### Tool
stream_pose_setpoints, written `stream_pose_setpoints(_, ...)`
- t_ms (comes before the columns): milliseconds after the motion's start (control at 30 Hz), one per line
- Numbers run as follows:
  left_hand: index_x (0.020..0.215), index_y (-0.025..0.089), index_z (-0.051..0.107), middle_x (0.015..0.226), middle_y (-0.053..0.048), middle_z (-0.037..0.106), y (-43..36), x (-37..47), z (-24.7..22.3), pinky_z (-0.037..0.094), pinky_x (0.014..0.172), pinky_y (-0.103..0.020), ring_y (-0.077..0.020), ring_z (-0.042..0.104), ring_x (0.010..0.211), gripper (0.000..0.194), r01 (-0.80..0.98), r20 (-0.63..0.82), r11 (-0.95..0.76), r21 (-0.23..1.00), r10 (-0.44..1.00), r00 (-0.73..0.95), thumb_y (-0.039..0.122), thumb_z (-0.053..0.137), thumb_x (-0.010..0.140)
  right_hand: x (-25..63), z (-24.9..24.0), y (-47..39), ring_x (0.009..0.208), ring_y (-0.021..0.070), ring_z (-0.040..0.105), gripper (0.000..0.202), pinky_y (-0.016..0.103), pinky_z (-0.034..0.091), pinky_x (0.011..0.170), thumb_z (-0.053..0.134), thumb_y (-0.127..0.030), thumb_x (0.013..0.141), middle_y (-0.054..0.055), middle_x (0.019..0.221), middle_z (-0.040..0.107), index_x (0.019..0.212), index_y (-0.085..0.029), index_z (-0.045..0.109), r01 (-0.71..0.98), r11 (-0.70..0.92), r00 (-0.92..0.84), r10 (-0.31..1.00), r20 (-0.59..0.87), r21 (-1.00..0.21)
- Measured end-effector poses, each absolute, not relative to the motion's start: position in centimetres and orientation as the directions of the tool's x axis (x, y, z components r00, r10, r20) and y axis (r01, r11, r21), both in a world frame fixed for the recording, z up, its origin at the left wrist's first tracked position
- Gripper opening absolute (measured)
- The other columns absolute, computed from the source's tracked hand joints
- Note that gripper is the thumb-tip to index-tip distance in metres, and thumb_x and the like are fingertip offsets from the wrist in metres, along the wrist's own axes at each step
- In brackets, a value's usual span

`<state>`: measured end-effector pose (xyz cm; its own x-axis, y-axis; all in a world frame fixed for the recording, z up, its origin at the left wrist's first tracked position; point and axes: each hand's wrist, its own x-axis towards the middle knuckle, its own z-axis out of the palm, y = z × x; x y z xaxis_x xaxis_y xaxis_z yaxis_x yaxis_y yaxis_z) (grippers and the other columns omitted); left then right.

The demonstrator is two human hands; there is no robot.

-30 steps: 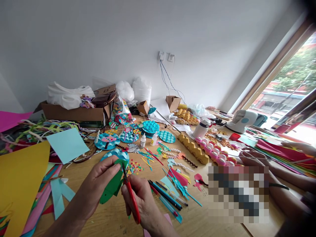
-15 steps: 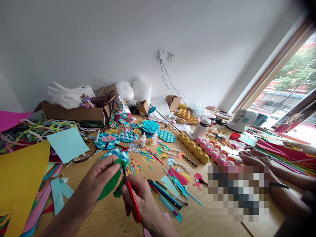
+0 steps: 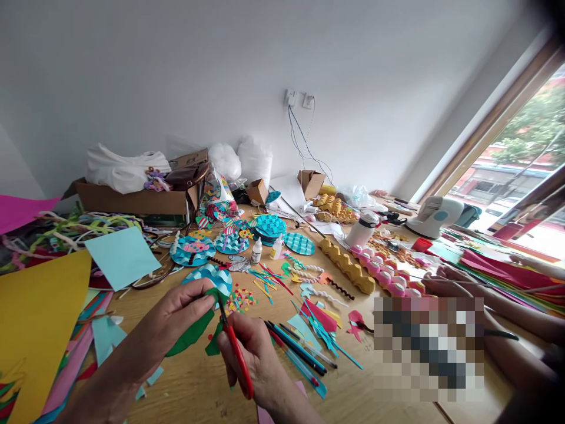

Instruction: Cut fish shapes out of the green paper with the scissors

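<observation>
Between the thumb and fingers of my left hand is a piece of green paper, its larger part hanging below the hand. My right hand is closed around the red handles of a pair of scissors. The blades point up and away, touching the green paper close to my left fingertips. A narrower green strip hangs beside the blades. Just beyond my hands lie a blue wavy paper disc and a scatter of small coloured paper bits.
Pens and paper scraps lie right of my hands. Two glue bottles stand farther back. Egg-carton strips run toward a co-worker's hands at the right. Yellow paper and light blue paper are at the left.
The green paper has shifted slightly left and down at its lower edge, while both hands stay nearly in place. The co-worker's hands moved a little at the right.
</observation>
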<state>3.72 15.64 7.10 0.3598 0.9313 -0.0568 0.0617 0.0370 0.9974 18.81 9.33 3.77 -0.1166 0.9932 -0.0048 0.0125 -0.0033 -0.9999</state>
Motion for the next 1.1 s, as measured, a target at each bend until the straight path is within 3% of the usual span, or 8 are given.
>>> stream_pose_setpoints(100,0.073,0.022,0.069,0.08,-0.002,0.067,15.8,3.5,7.6,0.051,0.073,-0.031,-0.0241,0.062,0.085,0.023,0.098,-0.065,0.031,0.995,0.925,0.373,0.044,0.074,0.068,19.0,3.8,9.3,0.032,0.0042,0.035,0.029,0.015,0.024,0.033,0.057,-0.037,0.083,-0.008,0.047,0.042,0.063,-0.02,0.046,0.046,0.009,-0.134,0.991,0.003,-0.999)
stream_pose_setpoints(400,0.075,0.024,0.072,0.075,0.002,0.064,16.4,2.7,8.3,0.047,0.068,-0.024,-0.0186,0.056,0.076,0.019,0.156,-0.001,-0.092,0.983,0.858,0.514,0.042,0.067,0.076,19.2,2.9,9.4,0.041,0.0044,0.031,0.031,0.018,0.02,0.041,0.057,-0.026,0.084,-0.009,0.049,0.031,0.059,-0.019,0.04,0.139,0.114,-0.12,0.988,0.097,-0.984)
stream_pose_setpoints(533,0.072,0.023,0.072,0.081,0.0,0.068,16.7,2.2,7.5,0.048,0.072,-0.027,-0.022,0.059,0.082,0.02,0.19,-0.044,-0.058,0.98,0.868,0.494,0.043,0.069,0.074,19.2,2.9,9.4,0.039,0.0056,0.037,0.03,0.017,0.023,0.039,0.057,-0.032,0.085,-0.009,0.049,0.034,0.061,-0.02,0.041,0.138,0.083,-0.148,0.987,0.063,-0.987)
stream_pose_setpoints(733,0.097,0.026,0.074,0.101,-0.003,0.072,16.7,1.9,6.4,0.047,0.085,-0.032,-0.0265,0.061,0.099,0.032,0.158,-0.107,0.046,0.986,0.909,0.403,0.046,0.074,0.072,19.3,3.4,9.6,0.037,0.0068,0.043,0.033,0.015,0.031,0.036,0.06,-0.044,0.083,-0.007,0.047,0.044,0.065,-0.02,0.044,0.063,0.01,-0.207,0.978,-0.004,-0.998)
stream_pose_setpoints(900,0.076,0.022,0.07,0.079,0.0,0.065,16.4,2.6,7.4,0.047,0.075,-0.028,-0.0208,0.057,0.081,0.021,0.103,-0.014,-0.046,0.994,0.855,0.519,0.043,0.067,0.078,19.2,3.4,9.5,0.038,0.006,0.043,0.037,0.015,0.032,0.038,0.06,-0.048,0.084,-0.007,0.048,0.045,0.065,-0.02,0.045,0.065,0.017,-0.202,0.979,0.004,-0.998)
stream_pose_setpoints(1100,0.075,0.022,0.068,0.078,0.001,0.059,16.0,3.2,7.8,0.044,0.073,-0.027,-0.0189,0.052,0.078,0.02,0.086,-0.01,-0.039,0.996,0.861,0.508,0.043,0.068,0.076,19.1,3.2,9.4,0.038,0.0059,0.043,0.041,0.014,0.03,0.037,0.061,-0.053,0.083,-0.007,0.047,0.045,0.066,-0.019,0.046,0.017,0.02,-0.204,0.979,0.016,-1.0)
